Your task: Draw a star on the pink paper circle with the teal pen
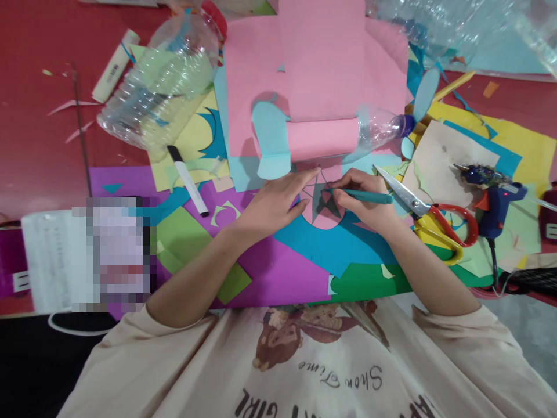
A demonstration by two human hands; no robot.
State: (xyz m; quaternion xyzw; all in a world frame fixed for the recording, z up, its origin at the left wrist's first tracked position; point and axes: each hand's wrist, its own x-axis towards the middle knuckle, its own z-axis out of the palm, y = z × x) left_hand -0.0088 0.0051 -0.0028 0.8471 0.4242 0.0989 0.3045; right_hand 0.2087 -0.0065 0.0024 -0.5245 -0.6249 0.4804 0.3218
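My right hand (361,194) grips a teal pen (369,197), its tip on a small piece of pink paper (317,223). The paper bears a drawn star (322,200), partly coloured in dark. Flat on the paper's left side, my left hand (278,200) lies with its fingers stretched out. Just beyond both hands, a plastic bottle (378,128) wrapped in pink paper lies on its side. A light blue paper piece (270,136) sits at its left end, and its cap is dark blue.
Scissors (422,209) with red and yellow handles lie right of my right hand, near a blue glue gun (500,203). Left are a white marker (188,181), a big clear bottle (165,75) and a phone-like object (117,249), blurred. Coloured paper sheets (287,267) cover the red table (35,116).
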